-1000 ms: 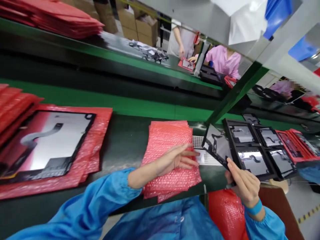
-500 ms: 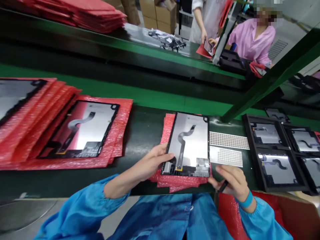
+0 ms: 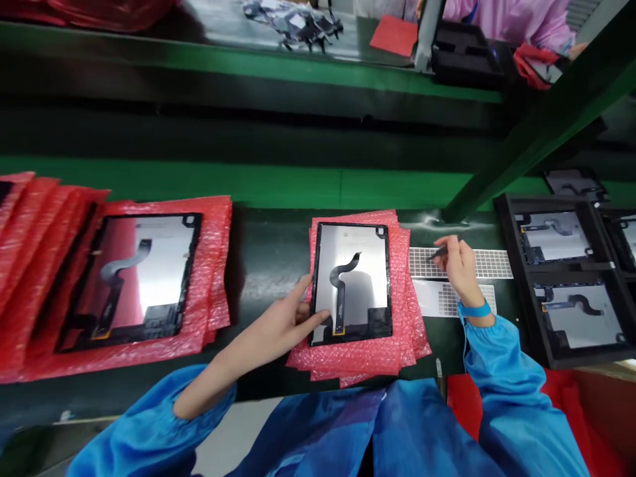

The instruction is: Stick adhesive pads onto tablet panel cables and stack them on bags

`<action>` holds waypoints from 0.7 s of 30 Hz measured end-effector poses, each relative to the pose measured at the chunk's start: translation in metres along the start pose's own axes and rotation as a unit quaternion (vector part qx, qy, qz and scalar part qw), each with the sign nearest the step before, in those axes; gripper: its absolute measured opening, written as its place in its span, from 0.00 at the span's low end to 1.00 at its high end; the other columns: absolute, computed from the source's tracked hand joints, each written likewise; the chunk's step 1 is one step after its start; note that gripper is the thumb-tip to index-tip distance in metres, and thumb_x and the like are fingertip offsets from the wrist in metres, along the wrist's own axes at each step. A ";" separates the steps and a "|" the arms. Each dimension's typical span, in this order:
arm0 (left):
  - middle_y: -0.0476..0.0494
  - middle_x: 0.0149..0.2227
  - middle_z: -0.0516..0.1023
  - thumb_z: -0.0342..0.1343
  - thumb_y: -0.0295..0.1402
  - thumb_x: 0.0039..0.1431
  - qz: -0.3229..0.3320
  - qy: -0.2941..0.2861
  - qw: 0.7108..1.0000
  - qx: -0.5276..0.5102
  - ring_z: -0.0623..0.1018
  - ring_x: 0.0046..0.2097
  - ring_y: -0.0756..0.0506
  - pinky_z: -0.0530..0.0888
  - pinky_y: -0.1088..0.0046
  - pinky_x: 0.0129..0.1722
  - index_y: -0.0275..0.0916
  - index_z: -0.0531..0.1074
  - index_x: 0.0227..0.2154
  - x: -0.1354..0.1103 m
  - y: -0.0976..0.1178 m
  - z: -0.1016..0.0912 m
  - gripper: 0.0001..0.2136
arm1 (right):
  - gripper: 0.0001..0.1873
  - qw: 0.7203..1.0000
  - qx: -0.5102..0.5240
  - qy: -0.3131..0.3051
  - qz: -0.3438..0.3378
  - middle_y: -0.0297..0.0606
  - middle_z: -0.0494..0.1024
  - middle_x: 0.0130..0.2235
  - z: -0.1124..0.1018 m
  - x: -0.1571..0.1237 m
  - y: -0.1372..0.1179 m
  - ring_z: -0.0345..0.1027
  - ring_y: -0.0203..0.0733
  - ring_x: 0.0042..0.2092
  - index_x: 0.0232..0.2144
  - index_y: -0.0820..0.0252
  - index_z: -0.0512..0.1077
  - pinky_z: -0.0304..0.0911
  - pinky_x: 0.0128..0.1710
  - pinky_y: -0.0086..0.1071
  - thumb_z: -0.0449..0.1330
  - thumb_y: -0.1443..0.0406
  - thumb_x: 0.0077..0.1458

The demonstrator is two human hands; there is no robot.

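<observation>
A silver display panel point(image 3: 352, 281) with a dark flex cable lies face down on a stack of red bubble bags point(image 3: 405, 331) in front of me. My left hand point(image 3: 293, 315) rests at the panel's lower left edge, fingers spread and touching it. My right hand point(image 3: 457, 265) is closed on thin dark tweezers point(image 3: 440, 250), their tip over a white sheet of small stickers point(image 3: 491, 263). A second sticker sheet point(image 3: 432, 298) lies just below it.
To the left, another panel point(image 3: 134, 278) lies on red bags point(image 3: 218, 265). A black tray point(image 3: 507, 218) with more panels sits at the right. A green belt edge point(image 3: 199, 182) runs behind. A slanted green post point(image 3: 536, 126) stands at right; another person in pink works beyond the far belt.
The panel came from the right-hand tray onto the bag stack. My right hand let go of it and moved up to the sticker sheet with tweezers. My left hand stayed at the panel's edge.
</observation>
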State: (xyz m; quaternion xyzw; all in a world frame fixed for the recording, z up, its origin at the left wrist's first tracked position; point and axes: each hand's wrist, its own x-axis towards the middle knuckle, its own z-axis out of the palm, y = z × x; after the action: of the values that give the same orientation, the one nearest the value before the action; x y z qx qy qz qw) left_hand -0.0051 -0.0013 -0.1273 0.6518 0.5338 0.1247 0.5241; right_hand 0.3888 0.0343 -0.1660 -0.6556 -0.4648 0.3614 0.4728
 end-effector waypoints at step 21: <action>0.29 0.61 0.80 0.52 0.52 0.75 0.427 -0.028 0.750 0.504 0.75 0.64 0.33 0.66 0.55 0.67 0.25 0.77 0.60 0.083 0.079 0.101 0.31 | 0.21 0.991 0.058 -0.090 0.080 0.32 0.83 0.26 0.009 -0.017 0.007 0.80 0.40 0.25 0.39 0.54 0.73 0.78 0.25 0.33 0.68 0.44 0.62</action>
State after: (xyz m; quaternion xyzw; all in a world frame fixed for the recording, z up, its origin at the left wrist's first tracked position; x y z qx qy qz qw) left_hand 0.1459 0.0212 -0.1379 0.9846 0.1702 0.0301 0.0262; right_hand 0.3775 0.0198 -0.1749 -0.6266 -0.4297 0.4824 0.4360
